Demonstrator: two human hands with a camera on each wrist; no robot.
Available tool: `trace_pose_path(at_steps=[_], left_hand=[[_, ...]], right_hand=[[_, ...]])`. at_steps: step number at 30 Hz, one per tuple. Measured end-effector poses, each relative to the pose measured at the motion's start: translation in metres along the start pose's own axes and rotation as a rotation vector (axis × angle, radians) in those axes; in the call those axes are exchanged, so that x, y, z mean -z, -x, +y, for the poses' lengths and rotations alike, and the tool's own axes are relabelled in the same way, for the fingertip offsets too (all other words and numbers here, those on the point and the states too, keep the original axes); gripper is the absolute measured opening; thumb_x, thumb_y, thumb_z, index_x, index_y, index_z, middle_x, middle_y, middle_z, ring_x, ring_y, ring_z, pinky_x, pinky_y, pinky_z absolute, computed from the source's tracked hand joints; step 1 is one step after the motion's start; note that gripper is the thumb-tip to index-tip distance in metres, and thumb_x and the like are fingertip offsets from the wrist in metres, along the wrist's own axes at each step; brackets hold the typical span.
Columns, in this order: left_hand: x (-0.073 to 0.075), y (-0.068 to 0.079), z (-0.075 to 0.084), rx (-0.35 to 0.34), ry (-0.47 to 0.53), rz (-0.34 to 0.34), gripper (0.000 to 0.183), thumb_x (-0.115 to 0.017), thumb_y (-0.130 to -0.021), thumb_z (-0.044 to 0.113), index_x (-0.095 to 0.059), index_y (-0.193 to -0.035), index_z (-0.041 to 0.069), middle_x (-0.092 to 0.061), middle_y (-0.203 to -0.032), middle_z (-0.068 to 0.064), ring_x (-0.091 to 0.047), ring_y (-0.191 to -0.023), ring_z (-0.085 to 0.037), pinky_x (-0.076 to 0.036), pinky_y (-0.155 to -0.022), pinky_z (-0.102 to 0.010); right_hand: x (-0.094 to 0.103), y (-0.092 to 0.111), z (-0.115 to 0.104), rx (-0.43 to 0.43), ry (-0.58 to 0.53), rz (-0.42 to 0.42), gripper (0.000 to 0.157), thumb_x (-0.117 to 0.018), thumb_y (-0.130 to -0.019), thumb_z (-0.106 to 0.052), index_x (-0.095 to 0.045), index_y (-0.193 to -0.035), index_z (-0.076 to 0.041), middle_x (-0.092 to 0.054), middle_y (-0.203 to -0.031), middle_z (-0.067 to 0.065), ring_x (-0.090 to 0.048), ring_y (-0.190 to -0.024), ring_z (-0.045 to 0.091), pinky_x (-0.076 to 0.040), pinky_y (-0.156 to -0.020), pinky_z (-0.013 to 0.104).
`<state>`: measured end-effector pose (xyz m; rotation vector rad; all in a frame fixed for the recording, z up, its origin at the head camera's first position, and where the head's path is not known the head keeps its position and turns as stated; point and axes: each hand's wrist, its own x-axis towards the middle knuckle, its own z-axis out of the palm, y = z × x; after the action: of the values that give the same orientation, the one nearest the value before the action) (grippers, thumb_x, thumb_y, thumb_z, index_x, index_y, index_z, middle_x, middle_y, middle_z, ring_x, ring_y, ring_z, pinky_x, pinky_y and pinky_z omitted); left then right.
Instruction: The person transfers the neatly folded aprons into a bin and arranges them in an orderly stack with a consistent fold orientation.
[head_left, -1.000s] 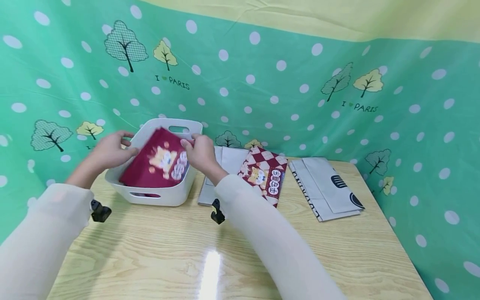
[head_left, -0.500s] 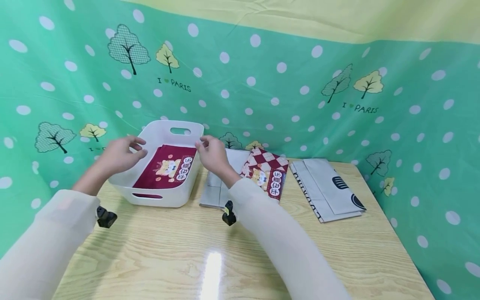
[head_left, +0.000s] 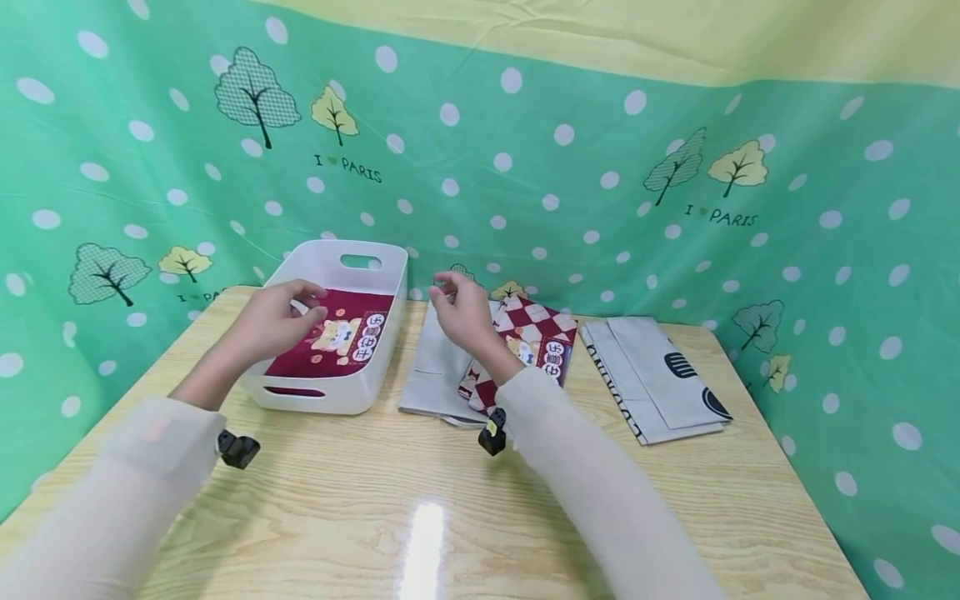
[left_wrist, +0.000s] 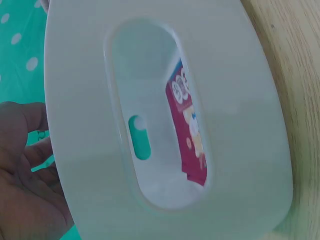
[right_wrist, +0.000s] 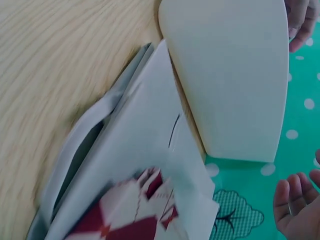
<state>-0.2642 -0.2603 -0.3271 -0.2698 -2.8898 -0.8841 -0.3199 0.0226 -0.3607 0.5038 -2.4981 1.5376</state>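
My left hand (head_left: pixel 281 321) hovers over the left side of a white plastic basket (head_left: pixel 363 392), fingers loosely bent and holding nothing. Inside the basket lies a folded dark red fabric piece (head_left: pixel 322 354) with a cartoon dog and white lettering discs. My right hand (head_left: pixel 467 315), also holding nothing, is in the air right of the basket. Below it lies a folded pale grey piece (head_left: pixel 431 375), which shows a strap along its edge in the right wrist view. A red-and-white checked folded piece (head_left: pixel 558 325) with a similar dog print lies partly on the grey one.
Farther right on the wooden table (head_left: pixel 337 517) lies another folded grey piece (head_left: pixel 637 367) with black lettering and prints. A green dotted curtain (head_left: pixel 570 200) hangs behind and at both sides. Each wrist carries a small black camera (head_left: pixel 238 450).
The dark red piece, held by both hands one second ago, was let go and now lies flat in the basket. Both hands have since moved right, the right one away from the basket.
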Motion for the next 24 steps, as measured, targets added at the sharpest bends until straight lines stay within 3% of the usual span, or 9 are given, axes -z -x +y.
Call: trace_pose_path(at_steps=[12,24], left_hand=[[-0.024,0.003,0.019,-0.066,0.074,0.026,0.034,-0.064,-0.101,0.017,-0.062,-0.129,-0.001,-0.065,-0.108,-0.017,-0.054,-0.083,-0.027,-0.05,-0.061,-0.029],[-0.038,-0.003,0.044,-0.165,0.081,0.076,0.03,-0.064,-0.099,0.01,-0.064,-0.127,-0.003,-0.066,-0.103,-0.014,-0.056,-0.085,-0.027,-0.053,-0.072,-0.037]], right_hand=[[0.035,0.02,0.016,0.014,-0.028,0.052,0.034,-0.058,-0.106,-0.021,-0.062,-0.135,-0.005,-0.066,-0.117,0.009,-0.06,-0.107,0.023,-0.055,-0.087,0.036],[0.069,0.041,0.031,0.005,0.009,0.028,0.033,-0.06,-0.105,-0.023,-0.063,-0.133,-0.006,-0.066,-0.111,0.009,-0.063,-0.095,0.023,-0.056,-0.074,0.035]])
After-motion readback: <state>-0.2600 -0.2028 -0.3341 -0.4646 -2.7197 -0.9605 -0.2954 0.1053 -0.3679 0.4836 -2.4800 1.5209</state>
